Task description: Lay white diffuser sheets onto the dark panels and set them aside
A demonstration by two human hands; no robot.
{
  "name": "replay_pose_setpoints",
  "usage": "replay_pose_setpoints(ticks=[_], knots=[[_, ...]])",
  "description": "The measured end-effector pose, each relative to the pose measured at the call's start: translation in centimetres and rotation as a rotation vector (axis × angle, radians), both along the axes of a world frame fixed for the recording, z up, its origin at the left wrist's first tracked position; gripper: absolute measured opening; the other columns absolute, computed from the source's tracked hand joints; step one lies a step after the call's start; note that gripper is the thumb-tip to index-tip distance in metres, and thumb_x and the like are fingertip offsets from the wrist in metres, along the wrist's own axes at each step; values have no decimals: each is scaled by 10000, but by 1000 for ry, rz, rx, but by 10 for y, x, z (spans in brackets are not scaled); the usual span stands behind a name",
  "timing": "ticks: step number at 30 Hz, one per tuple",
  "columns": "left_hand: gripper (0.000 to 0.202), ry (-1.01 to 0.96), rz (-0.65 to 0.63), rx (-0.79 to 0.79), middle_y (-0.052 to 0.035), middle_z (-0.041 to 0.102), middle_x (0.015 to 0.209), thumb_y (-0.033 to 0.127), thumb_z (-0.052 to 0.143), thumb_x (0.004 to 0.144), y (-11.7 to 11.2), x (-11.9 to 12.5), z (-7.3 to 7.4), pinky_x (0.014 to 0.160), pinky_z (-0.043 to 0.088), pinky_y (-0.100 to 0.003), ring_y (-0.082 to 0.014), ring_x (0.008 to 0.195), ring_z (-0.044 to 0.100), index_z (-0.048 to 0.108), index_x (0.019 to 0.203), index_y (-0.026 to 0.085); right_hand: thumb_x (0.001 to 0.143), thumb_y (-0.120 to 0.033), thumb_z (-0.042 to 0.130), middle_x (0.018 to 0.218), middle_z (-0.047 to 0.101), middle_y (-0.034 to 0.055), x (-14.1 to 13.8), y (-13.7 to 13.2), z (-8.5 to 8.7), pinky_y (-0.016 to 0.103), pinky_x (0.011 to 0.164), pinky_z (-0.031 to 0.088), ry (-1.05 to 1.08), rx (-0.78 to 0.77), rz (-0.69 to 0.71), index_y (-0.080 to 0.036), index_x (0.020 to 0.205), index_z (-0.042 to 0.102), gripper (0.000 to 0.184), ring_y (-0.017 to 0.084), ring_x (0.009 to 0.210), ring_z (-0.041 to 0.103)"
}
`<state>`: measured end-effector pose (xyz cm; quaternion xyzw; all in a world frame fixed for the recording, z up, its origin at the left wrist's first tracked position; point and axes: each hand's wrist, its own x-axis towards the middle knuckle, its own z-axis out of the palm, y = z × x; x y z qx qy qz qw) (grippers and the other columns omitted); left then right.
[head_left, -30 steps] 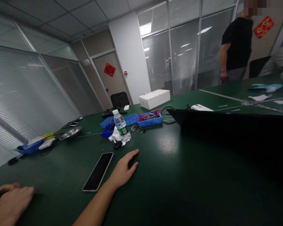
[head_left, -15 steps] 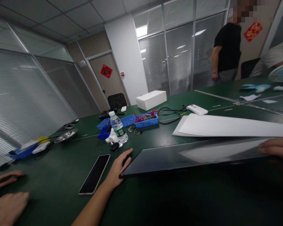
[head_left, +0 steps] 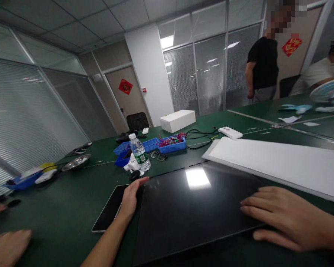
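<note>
A glossy black flat panel (head_left: pixel 195 218), which looks like a thin screen, lies in front of me on the dark green table and reflects a ceiling light. My left hand (head_left: pixel 132 198) rests along its left edge, fingers stretched forward. On its right side lies my right hand (head_left: pixel 286 218), with the fingers flat on the surface and the thumb apart near the front corner. A smartphone (head_left: pixel 108 211) with a dark screen is partly covered by my left hand and forearm. Just beyond my left fingertips sit a black computer mouse (head_left: pixel 134 175) and a clear water bottle (head_left: pixel 140 154).
A white board or stack of sheets (head_left: pixel 278 159) lies behind the panel. Farther back are eyeglasses (head_left: pixel 158 155), a blue tray (head_left: pixel 171 148) of wires, a white box (head_left: pixel 178 120) and a power bank (head_left: pixel 230 132). Another person's hand (head_left: pixel 11 244) is at lower left; two people are beyond.
The panel has tilted down from a raised slant to nearly flat, showing its whole top face. My right hand has come inward to the left; my left hand shifted slightly left over the phone.
</note>
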<state>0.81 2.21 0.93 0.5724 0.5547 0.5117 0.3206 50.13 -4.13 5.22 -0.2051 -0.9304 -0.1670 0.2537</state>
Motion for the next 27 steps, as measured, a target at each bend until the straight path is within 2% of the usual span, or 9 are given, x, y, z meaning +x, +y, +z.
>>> replay_pose_setpoints(ticks=[3, 5, 7, 9, 11, 14, 18, 23, 27], knots=[[520, 196, -16, -17, -110, 729, 1289, 567, 531, 938, -6, 7, 6, 1161, 409, -518, -316, 1254, 642, 745, 1194, 168, 949, -380, 600, 1174, 722, 54, 10, 24, -15, 331, 886, 567, -20, -101, -116, -250, 1244, 683, 332, 185, 1046, 693], [456, 410, -89, 13, -90, 680, 1376, 516, 556, 939, -10, 13, 8, 1206, 342, -542, -310, 1337, 581, 738, 1227, 213, 942, -387, 603, 1337, 656, 59, 27, 46, -30, 423, 1013, 536, 27, -140, -292, -284, 1334, 641, 407, 235, 1215, 631], [420, 627, -184, 32, -67, 600, 1477, 471, 561, 947, -14, 17, 10, 1244, 252, -571, -298, 1424, 495, 716, 1276, 262, 923, -514, 598, 1473, 552, 104, 49, 65, -45, 525, 1078, 486, 81, -190, -507, -259, 1436, 569, 574, 308, 1327, 549], [426, 774, -244, 18, -53, 520, 1549, 445, 544, 965, -16, 20, 11, 1256, 207, -586, -283, 1475, 427, 672, 1342, 291, 914, -628, 554, 1506, 505, 161, 68, 78, -57, 562, 1078, 474, 108, -275, -706, -194, 1478, 532, 712, 363, 1341, 527], [441, 842, -259, -4, -54, 474, 1583, 431, 514, 987, -17, 21, 11, 1258, 205, -580, -269, 1497, 392, 632, 1390, 294, 962, -634, 457, 1470, 535, 189, 81, 84, -61, 533, 1038, 501, 78, -389, -816, -155, 1465, 549, 701, 372, 1276, 578], [440, 875, -261, -15, -55, 457, 1595, 418, 490, 1003, -17, 20, 10, 1259, 209, -577, -262, 1504, 380, 614, 1408, 296, 1045, -476, 302, 1407, 586, 202, 88, 82, -57, 482, 986, 517, -7, -468, -847, -133, 1443, 577, 593, 348, 1176, 641], [435, 884, -258, -2, -51, 468, 1588, 414, 495, 1004, -18, 19, 10, 1256, 225, -573, -262, 1499, 388, 611, 1408, 303, 1032, -260, 250, 1408, 575, 228, 90, 80, -53, 486, 930, 511, -38, -449, -935, -142, 1466, 557, 544, 351, 1107, 674], [429, 886, -251, 9, -59, 478, 1581, 406, 497, 1004, -20, 18, 11, 1256, 227, -573, -264, 1495, 394, 623, 1397, 289, 1015, -184, 233, 1378, 592, 238, 104, 82, -56, 453, 880, 491, -108, -456, -1010, -151, 1447, 570, 548, 329, 1050, 694], [421, 879, -251, 20, -61, 492, 1570, 396, 508, 998, -21, 18, 13, 1253, 239, -575, -267, 1490, 403, 633, 1384, 285, 978, -150, 333, 1250, 652, 234, 105, 77, -58, 447, 814, 494, -220, -485, -1081, -151, 1436, 569, 516, 329, 988, 696]])
